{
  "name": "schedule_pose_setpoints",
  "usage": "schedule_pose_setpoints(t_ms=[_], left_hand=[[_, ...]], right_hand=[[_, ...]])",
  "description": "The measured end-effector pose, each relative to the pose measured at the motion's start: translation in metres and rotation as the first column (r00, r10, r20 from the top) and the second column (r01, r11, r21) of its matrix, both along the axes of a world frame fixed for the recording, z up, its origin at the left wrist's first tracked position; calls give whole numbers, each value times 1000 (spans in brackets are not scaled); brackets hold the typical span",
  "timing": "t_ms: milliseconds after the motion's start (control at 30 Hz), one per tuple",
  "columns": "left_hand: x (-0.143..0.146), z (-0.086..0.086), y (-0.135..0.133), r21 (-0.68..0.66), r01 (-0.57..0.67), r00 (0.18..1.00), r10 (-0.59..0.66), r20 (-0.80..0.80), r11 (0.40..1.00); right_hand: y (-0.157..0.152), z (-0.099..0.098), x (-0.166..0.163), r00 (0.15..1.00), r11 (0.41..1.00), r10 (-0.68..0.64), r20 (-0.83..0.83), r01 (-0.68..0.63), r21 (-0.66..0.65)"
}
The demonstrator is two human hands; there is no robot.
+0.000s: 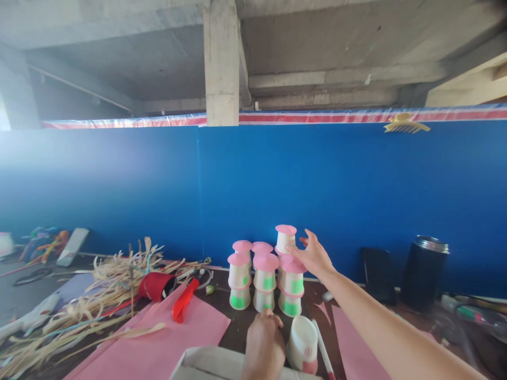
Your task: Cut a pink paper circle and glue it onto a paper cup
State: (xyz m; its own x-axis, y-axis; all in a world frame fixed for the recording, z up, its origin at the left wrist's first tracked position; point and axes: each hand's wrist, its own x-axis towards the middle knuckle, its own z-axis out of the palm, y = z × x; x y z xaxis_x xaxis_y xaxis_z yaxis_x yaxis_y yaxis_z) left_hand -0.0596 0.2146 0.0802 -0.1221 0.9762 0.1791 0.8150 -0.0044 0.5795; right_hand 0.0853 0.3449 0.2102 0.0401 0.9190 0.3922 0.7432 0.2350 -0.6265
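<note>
Several white paper cups with pink lids and green marks stand upside down in stacks (264,279) on the dark table. My right hand (315,256) reaches to the tallest stack at the right, its fingers spread beside the top cup (285,238); whether they touch it is unclear. My left hand (263,343) rests low in front of the stacks, fingers curled near the base of the front middle stack. A loose white cup (303,344) with a red mark lies on its side just right of that hand.
Pink paper sheets (166,343) cover the near table. At left lie straw-like strips (91,301), a red cup (156,286) and a red clamp (182,302). A white pen (322,351) lies right of the loose cup. A black canister (423,272) stands at right against the blue partition (277,179).
</note>
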Motion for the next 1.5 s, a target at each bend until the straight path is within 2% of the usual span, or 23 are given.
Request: schedule_pose_setpoints(t_ms=[267, 467, 800, 1033, 1500], left_hand=[[-1, -5, 3, 10, -15, 1000, 15, -2, 1000], [-2, -9, 7, 19, 4, 1000, -4, -11, 1000], [-2, -7, 4, -4, -2, 1000, 2, -1, 1000], [-1, -6, 2, 44, 9, 1000, -8, -6, 999], [-1, -7, 3, 72, 6, 1000, -7, 12, 997]], right_hand=[[15, -1, -10, 996, 999, 41, -76, -41, -4], [9, 5, -19, 997, 1000, 10, -78, -12, -28], [5, 7, -22, 999, 999, -15, -43, 14, -41], [1, 8, -23, 998, 998, -49, -27, 48, -32], [0, 7, -20, 998, 1000, -24, -53, 25, 10]])
